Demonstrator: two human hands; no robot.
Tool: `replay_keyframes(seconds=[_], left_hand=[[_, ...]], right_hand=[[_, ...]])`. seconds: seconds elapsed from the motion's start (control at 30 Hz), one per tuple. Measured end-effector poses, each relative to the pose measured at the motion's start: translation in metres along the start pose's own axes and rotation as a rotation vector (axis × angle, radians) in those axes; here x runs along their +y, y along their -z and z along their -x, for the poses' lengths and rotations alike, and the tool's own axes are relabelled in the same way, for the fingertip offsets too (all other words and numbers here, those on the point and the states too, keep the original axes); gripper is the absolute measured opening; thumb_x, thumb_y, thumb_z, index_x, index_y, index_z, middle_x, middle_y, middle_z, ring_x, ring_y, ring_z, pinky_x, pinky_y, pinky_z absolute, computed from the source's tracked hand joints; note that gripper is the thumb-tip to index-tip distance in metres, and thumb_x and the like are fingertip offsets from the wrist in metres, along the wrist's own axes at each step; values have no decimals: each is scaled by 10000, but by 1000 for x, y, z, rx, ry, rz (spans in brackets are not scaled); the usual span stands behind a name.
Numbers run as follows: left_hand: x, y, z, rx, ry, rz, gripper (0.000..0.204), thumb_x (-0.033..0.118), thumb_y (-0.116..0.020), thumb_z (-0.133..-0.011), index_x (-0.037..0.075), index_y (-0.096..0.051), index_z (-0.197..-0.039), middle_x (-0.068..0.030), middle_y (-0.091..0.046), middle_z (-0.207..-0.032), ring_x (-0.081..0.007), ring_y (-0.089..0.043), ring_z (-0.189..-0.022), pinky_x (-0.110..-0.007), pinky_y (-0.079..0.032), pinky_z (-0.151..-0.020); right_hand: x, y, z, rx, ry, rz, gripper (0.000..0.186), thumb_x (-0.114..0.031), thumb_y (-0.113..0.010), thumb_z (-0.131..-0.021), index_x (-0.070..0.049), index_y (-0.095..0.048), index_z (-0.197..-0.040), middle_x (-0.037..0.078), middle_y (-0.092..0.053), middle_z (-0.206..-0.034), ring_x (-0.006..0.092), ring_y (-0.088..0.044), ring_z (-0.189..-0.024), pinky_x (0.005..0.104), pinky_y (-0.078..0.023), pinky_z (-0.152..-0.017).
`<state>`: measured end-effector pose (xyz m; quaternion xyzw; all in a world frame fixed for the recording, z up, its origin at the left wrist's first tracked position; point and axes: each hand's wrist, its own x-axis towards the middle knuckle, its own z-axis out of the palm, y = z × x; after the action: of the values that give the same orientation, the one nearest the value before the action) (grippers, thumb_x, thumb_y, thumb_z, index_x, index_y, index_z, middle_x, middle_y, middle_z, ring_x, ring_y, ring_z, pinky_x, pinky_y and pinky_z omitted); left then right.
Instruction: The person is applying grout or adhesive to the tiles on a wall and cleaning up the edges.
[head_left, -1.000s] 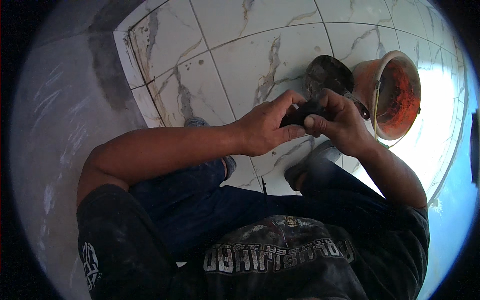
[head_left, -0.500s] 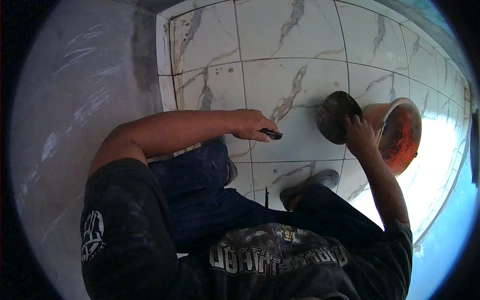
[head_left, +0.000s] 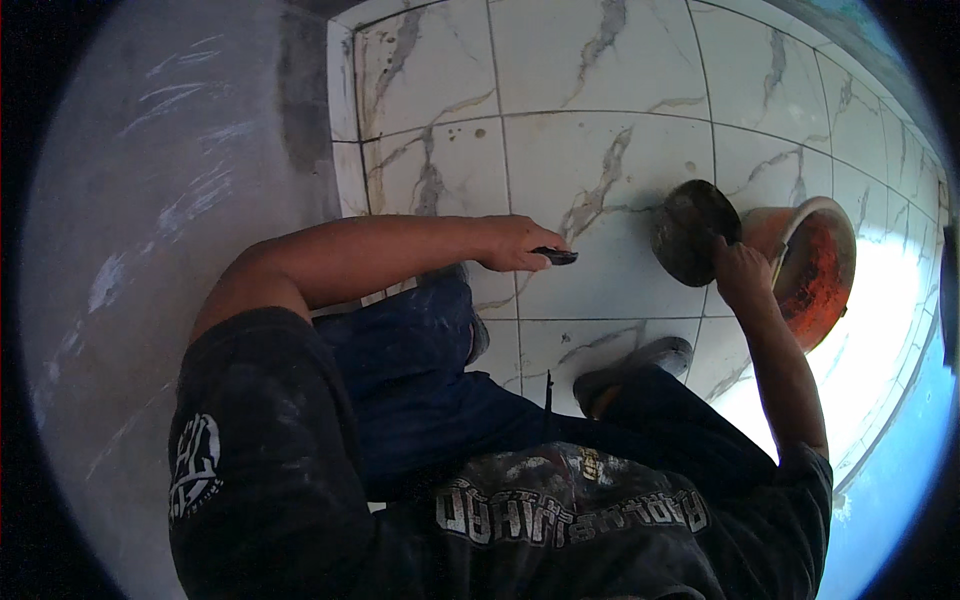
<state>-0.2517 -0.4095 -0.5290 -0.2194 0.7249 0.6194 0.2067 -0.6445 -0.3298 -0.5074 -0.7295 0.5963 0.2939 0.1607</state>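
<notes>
tiles (head_left: pixel 600 60) all laid, joints look partly filled, grouting seems midway: left hand (head_left: pixel 515 243) clamped on small dark tool (head_left: pixel 555 256) at a joint, right hand (head_left: pixel 740 272) apart, gripping dark pan (head_left: pixel 692 230) beside orange bucket (head_left: pixel 815 270).

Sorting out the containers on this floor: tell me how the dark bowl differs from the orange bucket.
The dark bowl is smaller and grey-black; the orange bucket is bigger, with a pale rim. The right hand holds the bowl by its edge, tilted up; the bucket stands untouched beside it. Both are round, open and soiled inside.
</notes>
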Motion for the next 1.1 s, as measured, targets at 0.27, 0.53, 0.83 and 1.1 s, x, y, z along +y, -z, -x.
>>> replay_keyframes(seconds=[0.27,0.53,0.83,1.1], left_hand=[[-11,6,17,81,-44,-66,476,248,-563,-932,82,-494,-1374,-202,-579,-1297,-365,-543,-1205,-433,-407,-1017],[16,18,11,109,78,19,453,271,-533,-948,63,-508,-1350,-182,-637,-1145,-300,-606,-1050,-383,-438,-940],[12,18,8,249,19,20,416,288,-522,-967,94,-532,-1335,-165,-665,-1032,-282,-633,-945,-383,-468,-875],[23,25,12,235,77,148,420,293,-496,-972,89,-530,-1338,-69,-609,-893,-169,-558,-801,-322,-455,-779]], right_hand=[[-12,-11,-2,138,63,17,328,-139,-541,-873,-25,-563,-1180,124,-694,-811,286,-704,-799,399,-549,-649],[-22,24,21,116,8,-190,284,-83,-500,-875,-42,-546,-1152,170,-625,-927,349,-673,-865,460,-530,-726],[-12,27,12,124,-48,-223,190,-114,-523,-871,-61,-549,-1052,167,-644,-982,367,-665,-916,509,-509,-768],[-15,21,2,152,-46,-380,241,-114,-535,-842,-29,-542,-1068,200,-642,-1012,398,-648,-948,501,-521,-823]])
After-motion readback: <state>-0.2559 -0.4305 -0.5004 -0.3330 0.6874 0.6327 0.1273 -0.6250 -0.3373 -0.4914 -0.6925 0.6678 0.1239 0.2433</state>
